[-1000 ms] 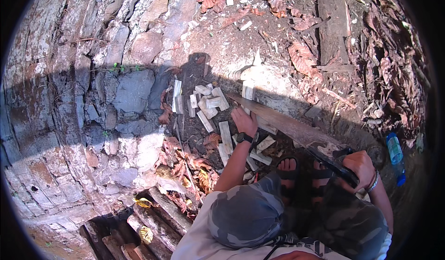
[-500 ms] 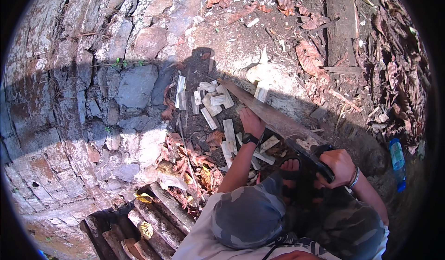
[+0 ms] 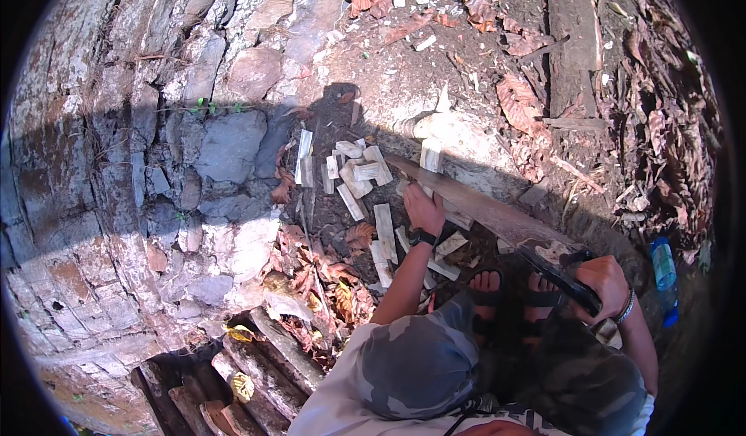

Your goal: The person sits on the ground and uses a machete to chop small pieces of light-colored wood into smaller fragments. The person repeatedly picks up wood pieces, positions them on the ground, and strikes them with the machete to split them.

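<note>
My right hand (image 3: 604, 284) is wrapped round the black handle of a handsaw (image 3: 493, 209) with a wide brown, rusty-looking blade. The blade slants from that hand up to the far left and crosses just beyond my left hand (image 3: 424, 209). With a dark watch on its wrist, my left hand is closed over a pale piece of wood (image 3: 431, 156), whose far end sticks out past the blade. The fingers partly hide its near end. Several cut wood pieces (image 3: 359, 176) lie in a loose heap to the left of the blade, and more lie beside my left forearm.
A rough stone wall (image 3: 233, 144) fills the left side. Split logs (image 3: 260, 374) are stacked at the lower left, near dry leaves (image 3: 311, 280). A pale stump-like lump (image 3: 458, 129) sits beyond the blade. At the right lies a plastic bottle (image 3: 664, 269). My sandalled feet (image 3: 486, 282) stand below the saw.
My right hand has drawn the saw back toward the lower right, so its tip sits nearer my left hand. My left hand has stayed almost in place.
</note>
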{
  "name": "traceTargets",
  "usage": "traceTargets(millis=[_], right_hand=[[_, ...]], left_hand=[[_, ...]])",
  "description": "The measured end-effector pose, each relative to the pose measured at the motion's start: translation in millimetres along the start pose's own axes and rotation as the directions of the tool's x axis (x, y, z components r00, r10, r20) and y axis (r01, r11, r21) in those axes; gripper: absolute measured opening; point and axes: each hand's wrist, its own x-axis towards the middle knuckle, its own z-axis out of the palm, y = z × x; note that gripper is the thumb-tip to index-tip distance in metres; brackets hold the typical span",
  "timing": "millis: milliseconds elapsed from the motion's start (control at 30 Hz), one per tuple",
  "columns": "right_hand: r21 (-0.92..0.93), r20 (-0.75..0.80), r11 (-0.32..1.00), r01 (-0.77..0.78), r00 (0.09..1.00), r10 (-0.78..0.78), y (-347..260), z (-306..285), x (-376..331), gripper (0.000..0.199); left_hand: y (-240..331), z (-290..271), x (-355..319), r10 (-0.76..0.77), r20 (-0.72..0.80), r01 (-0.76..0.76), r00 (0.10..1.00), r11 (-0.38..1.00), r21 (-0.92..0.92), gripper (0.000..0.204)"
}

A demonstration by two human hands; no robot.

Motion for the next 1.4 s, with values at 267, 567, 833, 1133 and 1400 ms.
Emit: traceTargets(millis=[267,567,833,1133,1400], right_hand=[[-0.024,-0.031,0.998,0.052,0.998,-0.053,4.6,33.4,70.7,0.026],[-0.031,0.001,1.000,0.003,1.000,-0.003,-8.4,-8.5,-6.9,0.026],[0.012,0.013,1.000,-0.001,1.000,0.001,-6.0,14.9,66.6,0.024],[-0.056,0.036,0.998,0.015,0.999,-0.013,-9.0,29.5,40.6,0.032],[-0.052,-0.009,0.999,0.009,1.000,-0.009,-12.7,-4.7,32.7,0.029]], left_hand=[[-17.9,8.5,-1.3,0.106,-0.006,-0.104,0.994,0.986,0.131,0.039],[-1.8,-0.9,0.3,-0.019,0.039,0.016,0.999,0.996,0.093,0.036],[-28.6,13.7,-4.2,0.127,0.006,-0.126,0.992,0.976,0.180,0.039],[-12.1,11.4,-2.3,0.062,-0.018,-0.059,0.998,0.987,0.149,0.036],[-10.7,6.5,0.9,-0.047,-0.028,0.050,0.999,0.990,0.133,0.034]])
